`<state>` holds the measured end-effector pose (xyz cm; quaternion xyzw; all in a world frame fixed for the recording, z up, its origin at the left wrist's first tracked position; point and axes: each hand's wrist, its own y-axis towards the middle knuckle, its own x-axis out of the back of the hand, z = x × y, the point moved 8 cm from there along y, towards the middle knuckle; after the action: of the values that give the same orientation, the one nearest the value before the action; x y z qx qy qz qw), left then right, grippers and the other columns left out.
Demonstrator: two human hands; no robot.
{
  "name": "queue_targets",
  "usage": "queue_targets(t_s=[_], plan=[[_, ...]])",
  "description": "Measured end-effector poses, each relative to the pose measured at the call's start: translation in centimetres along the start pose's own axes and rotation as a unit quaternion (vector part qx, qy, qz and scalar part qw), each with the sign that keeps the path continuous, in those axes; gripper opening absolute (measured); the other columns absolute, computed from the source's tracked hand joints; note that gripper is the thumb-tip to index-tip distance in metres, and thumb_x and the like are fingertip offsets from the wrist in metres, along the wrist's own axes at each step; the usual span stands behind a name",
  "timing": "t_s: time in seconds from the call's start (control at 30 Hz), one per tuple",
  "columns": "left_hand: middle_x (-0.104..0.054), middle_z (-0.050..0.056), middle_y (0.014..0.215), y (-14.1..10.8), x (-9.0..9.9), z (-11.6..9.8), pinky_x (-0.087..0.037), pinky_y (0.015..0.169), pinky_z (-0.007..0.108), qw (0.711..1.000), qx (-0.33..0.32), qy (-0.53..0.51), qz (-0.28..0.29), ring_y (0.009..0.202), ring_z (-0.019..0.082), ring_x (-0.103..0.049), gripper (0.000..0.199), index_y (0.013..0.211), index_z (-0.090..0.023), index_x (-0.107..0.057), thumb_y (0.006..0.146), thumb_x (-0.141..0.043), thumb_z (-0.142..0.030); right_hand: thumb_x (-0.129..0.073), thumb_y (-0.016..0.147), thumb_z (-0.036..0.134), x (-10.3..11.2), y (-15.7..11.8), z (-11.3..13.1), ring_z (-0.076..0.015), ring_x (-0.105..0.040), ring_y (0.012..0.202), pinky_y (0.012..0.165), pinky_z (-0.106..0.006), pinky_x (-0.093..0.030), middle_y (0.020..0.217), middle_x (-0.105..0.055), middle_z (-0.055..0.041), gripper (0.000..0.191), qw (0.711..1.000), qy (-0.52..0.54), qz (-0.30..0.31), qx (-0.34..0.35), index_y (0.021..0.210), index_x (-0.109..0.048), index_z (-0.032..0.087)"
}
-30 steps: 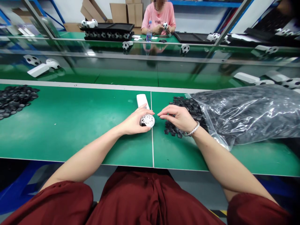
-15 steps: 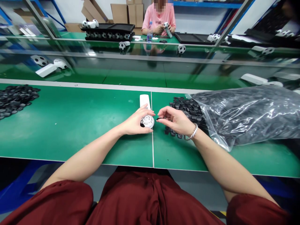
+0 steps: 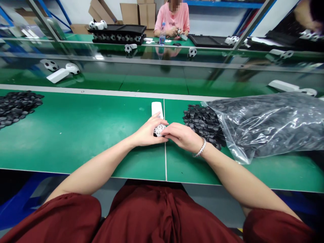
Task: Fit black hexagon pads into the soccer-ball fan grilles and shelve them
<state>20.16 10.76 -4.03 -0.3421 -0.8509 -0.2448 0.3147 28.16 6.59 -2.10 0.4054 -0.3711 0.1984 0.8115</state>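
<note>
White lattice ball [image 3: 159, 130] sits gripped in the left hand [image 3: 146, 131] at the counter's [image 3: 76, 152] middle, right hand [image 3: 183, 136] laid over it from 3 o'clock, any held piece hidden; black hexagonal pieces [image 3: 204, 125] heap nearby.

Matt plastic lattice ball [image 3: 159, 130], glossy polythene bag [image 3: 265, 126]

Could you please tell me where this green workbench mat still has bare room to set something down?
Bare green mat lies between the leftmost heap of black patches and the left hand, and below the clear plastic bag. Crowded: the white lattice ball, right hand and black heap beside the bag.
</note>
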Motion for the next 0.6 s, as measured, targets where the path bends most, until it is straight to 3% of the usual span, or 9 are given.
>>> queue_targets(t_s=[0.13,0.33,0.6], plan=[[-0.057,0.007,0.116,0.0,-0.1,-0.2,-0.017,0.111,0.047,1.000,0.002,0.009,-0.001,0.136,0.029,-0.015,0.040,0.107,-0.018,-0.053,0.070,-0.065,-0.026,-0.055,0.082,0.016,0.2,-0.2,-1.6,-0.0123,-0.055,0.071,0.066,-0.025,-0.047,0.077,-0.059,-0.0011,0.004,0.994,0.047,-0.037,-0.095,0.083,-0.053,0.019],[-0.052,0.009,0.124,-0.1,-0.1,0.2,-0.020,0.110,0.048,1.000,0.026,0.008,-0.003,0.137,0.029,-0.011,0.045,0.111,-0.016,-0.050,0.069,-0.064,-0.025,-0.065,0.074,0.029,-0.6,-1.0,-4.5,-0.0140,-0.054,0.074,0.055,-0.024,-0.045,0.083,-0.055,-0.0026,0.021,0.959,0.165,-0.037,-0.226,0.084,-0.051,0.018],[-0.049,0.010,0.127,0.0,0.0,0.0,-0.021,0.109,0.047,0.998,0.059,0.001,0.006,0.137,0.029,-0.011,0.046,0.112,-0.015,-0.049,0.068,-0.062,-0.023,-0.067,0.069,0.035,-1.8,-1.5,-5.8,-0.0158,-0.054,0.079,0.070,-0.032,-0.048,0.087,-0.053,-0.0021,0.029,0.923,0.271,-0.020,-0.274,0.085,-0.048,0.019]])
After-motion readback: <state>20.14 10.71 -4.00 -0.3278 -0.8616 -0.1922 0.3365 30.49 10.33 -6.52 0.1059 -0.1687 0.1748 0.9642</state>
